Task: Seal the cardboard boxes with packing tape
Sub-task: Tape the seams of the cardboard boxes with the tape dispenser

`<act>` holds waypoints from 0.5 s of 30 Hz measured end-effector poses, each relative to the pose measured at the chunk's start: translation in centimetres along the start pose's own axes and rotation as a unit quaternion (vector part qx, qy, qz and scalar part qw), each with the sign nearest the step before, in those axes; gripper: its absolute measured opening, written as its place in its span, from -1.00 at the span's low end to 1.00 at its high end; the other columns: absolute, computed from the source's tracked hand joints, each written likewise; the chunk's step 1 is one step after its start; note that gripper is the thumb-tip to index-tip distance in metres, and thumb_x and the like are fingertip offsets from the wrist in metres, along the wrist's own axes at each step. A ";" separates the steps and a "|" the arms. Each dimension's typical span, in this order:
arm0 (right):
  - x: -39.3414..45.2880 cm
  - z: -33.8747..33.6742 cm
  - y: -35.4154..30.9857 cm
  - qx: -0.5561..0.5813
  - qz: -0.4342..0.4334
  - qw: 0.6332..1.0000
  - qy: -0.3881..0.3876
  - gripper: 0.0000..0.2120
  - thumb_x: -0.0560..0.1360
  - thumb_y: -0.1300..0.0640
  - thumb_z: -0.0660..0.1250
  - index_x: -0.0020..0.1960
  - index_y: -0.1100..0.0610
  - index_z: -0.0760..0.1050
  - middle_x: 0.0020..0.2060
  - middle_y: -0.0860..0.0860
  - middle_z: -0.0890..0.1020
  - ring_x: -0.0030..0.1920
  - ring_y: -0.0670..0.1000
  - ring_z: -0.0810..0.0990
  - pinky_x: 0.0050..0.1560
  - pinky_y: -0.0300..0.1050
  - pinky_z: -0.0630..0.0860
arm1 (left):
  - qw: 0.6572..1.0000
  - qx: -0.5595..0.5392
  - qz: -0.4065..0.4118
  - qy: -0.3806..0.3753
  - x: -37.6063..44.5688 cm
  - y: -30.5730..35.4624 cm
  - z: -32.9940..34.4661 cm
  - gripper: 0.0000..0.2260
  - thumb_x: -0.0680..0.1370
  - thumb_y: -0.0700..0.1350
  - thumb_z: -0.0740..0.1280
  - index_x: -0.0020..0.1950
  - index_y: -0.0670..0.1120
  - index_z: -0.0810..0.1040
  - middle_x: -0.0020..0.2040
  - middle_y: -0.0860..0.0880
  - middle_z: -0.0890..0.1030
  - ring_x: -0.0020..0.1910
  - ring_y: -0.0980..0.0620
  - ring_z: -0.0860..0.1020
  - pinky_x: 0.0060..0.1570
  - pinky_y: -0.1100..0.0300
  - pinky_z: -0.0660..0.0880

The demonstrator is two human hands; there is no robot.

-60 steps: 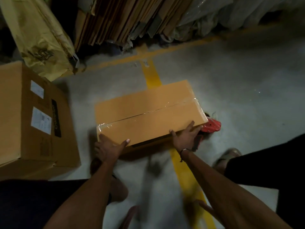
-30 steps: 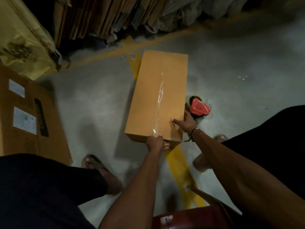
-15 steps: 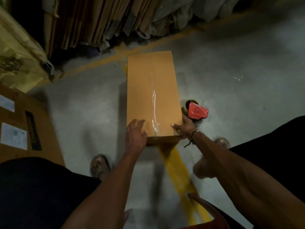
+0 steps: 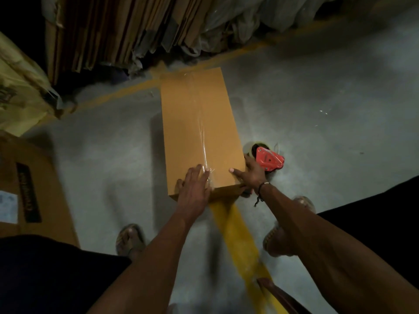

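The left hand (image 4: pixel 195 189) lies flat on the near end of the box (image 4: pixel 199 132), fingers straight and together, pressing on the end of the tape (image 4: pixel 204 141) where it wrinkles at the near edge. The right hand (image 4: pixel 250 175) has its grip on the box's near right corner: thumb stretched across the top face, fingers wrapped down over the side and out of sight.

The floor (image 4: pixel 317 98) is bare grey concrete, widest to the right of the box. A yellow line (image 4: pixel 235 232) runs from under the box's near end back between the person's feet, and another crosses along the far end. Against the far side leans a stack of flat cardboard (image 4: pixel 113 32) with plastic wrap beside it, near the box's far end. At left stands a big carton (image 4: pixel 34 196) with labels, well apart from the box, grey floor between them.

The box lies lengthwise away from the person, its flaps closed, clear tape running down the middle seam. Just beside its right edge, touching or nearly so, sits the red dispenser (image 4: pixel 268 160) on the floor, right behind the right hand. A dark cord (image 4: pixel 260 191) circles that wrist.
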State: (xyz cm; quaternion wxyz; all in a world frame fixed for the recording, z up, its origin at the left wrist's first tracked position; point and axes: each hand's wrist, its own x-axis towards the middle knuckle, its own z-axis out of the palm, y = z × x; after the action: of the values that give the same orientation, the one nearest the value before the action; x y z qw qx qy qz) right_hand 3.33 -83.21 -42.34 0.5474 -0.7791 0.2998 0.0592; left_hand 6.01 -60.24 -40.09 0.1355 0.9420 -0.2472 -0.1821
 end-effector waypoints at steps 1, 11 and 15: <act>-0.1 0.0 -0.2 -0.004 0.002 1.000 0.000 -0.28 0.46 0.03 0.58 0.54 0.06 0.38 0.37 0.08 0.56 0.33 0.12 0.53 0.29 0.08 0.55 | 1.000 -0.008 -0.006 0.000 -0.4 0.3 0.3 -0.47 0.69 0.08 0.22 0.65 0.06 0.18 0.69 0.00 0.04 0.66 -0.08 -0.01 0.54 -0.35 0.12; -1.6 1.0 -0.9 -0.039 0.042 0.998 0.023 -0.27 0.49 -0.09 0.53 0.53 0.14 0.34 0.37 0.13 0.57 0.37 0.20 0.53 0.35 0.10 0.49 | 0.997 0.020 0.013 0.079 -3.8 2.6 0.1 -0.63 0.69 0.15 0.16 0.32 -0.03 0.57 0.31 -0.01 0.59 0.31 -0.01 0.45 0.34 -0.06 0.37; -2.8 1.6 -1.1 -0.057 0.044 0.997 0.021 -0.22 0.46 -0.08 0.56 0.52 0.14 0.26 0.37 0.14 0.53 0.36 0.21 0.50 0.31 0.07 0.46 | 0.998 0.029 -0.015 0.056 -1.5 1.8 -1.2 -0.28 0.53 0.20 0.42 0.57 -0.08 0.28 0.56 -0.09 0.31 0.54 -0.13 0.27 0.48 -0.17 0.29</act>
State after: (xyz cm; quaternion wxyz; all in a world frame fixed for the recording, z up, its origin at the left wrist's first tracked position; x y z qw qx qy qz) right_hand 1.99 -80.38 -40.87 0.4923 -0.7963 0.3414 0.0836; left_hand 4.49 -60.75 -38.01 0.1188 0.9580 -0.2299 -0.1236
